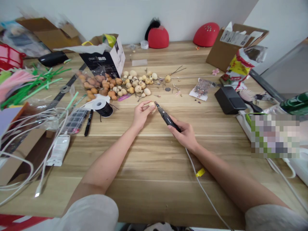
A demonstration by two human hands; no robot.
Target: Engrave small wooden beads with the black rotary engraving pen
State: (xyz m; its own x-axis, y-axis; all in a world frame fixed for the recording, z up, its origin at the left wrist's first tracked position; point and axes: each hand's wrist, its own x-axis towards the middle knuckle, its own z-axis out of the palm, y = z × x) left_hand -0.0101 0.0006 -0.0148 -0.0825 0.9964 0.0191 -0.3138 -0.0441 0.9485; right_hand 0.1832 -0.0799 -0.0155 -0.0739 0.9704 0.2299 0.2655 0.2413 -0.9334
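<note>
My left hand (141, 115) is closed around a small pale gourd (152, 105), pinched between thumb and fingertips; much of it is hidden. My right hand (184, 133) grips the dark body of a rotary tool (166, 117). The tool's tip is at the gourd, though whether it touches I cannot tell. A white cord (198, 181) with a yellow tag runs from the tool toward the table's front edge. Just beyond my left hand lies a pile of pale small gourds (138, 89), some with dark spots, beside brown ones (106, 85).
Left of my arms are a black thread spool (104, 108), a black marker (89, 123), white cables (43, 166) and green pipe cleaners (33, 85). To the right stand a dark box-shaped device (229, 100), a snack bag (238, 69) and a cardboard box (223, 48). Red domes (158, 38) sit at the back.
</note>
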